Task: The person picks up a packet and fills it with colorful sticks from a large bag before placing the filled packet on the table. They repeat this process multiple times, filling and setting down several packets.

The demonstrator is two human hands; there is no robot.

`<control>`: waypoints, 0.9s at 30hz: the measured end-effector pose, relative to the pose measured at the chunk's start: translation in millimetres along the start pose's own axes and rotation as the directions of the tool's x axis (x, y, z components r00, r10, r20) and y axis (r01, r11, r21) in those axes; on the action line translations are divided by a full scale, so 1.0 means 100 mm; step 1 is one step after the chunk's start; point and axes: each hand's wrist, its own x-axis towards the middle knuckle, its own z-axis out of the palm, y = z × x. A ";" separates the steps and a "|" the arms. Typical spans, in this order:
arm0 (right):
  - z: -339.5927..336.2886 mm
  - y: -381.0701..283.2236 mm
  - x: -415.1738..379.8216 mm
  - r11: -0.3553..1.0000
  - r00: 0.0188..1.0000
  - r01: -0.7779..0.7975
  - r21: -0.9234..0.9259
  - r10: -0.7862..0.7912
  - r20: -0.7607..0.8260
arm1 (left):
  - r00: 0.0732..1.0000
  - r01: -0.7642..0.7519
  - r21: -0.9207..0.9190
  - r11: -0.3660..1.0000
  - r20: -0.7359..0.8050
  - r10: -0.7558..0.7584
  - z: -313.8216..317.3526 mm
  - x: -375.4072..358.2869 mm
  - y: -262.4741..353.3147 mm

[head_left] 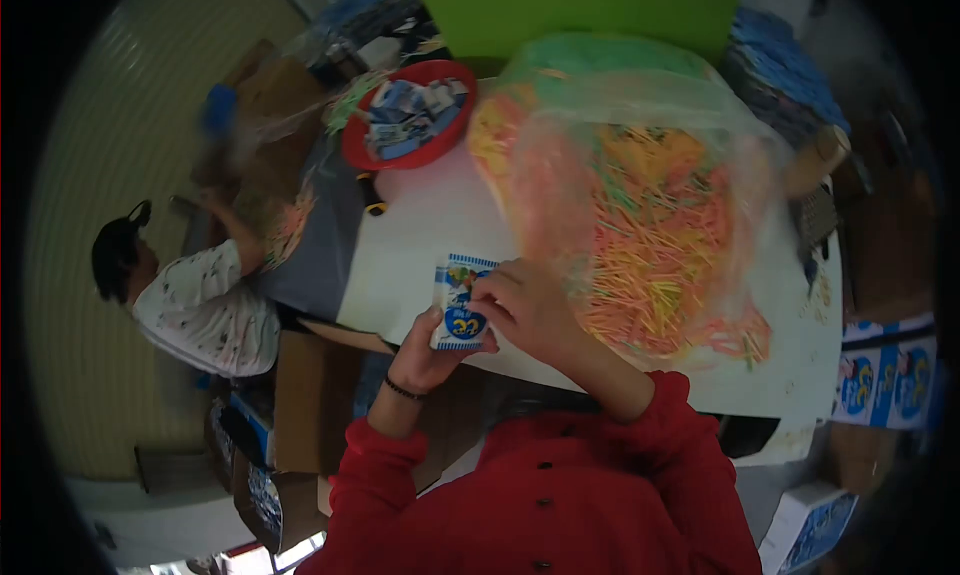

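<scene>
Both hands' grip pinched our packet (460,315): left hand (425,353) below; right hand (525,310) above | risk: packet might tear; sticks bag (640,215) could spill off counter (420,235)

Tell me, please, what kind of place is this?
Probably a small packing workshop. On the white table lies a big clear bag of coloured sticks and a red bowl of packets; both hands hold a small printed packet, and printed cartons stand nearby.
</scene>
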 end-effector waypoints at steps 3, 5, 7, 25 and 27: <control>-0.40 -0.06 -0.37 0.975 0.993 0.113 -0.190 -0.107 0.038 | 0.989 0.116 -0.040 0.992 0.097 -0.111 0.21 0.07 -0.45; -0.73 -0.16 -0.63 0.945 0.994 0.082 -0.316 -0.055 0.093 | 0.974 0.177 -0.060 0.982 0.157 -0.165 0.35 0.10 -0.69; -1.03 -0.18 -0.83 0.879 0.996 0.081 -0.469 -0.062 0.056 | 0.943 0.257 -0.099 0.961 0.245 -0.227 0.60 0.15 -0.85; -3.04 0.43 -2.52 -0.057 0.158 -0.881 -0.471 0.901 -0.405 | 0.935 0.294 0.129 0.947 0.167 -0.313 0.58 0.00 -1.19; -2.96 0.51 -2.50 0.079 0.177 -0.932 -0.354 0.951 -0.253 | 0.984 0.118 0.062 0.991 0.124 -0.125 0.52 0.12 -1.20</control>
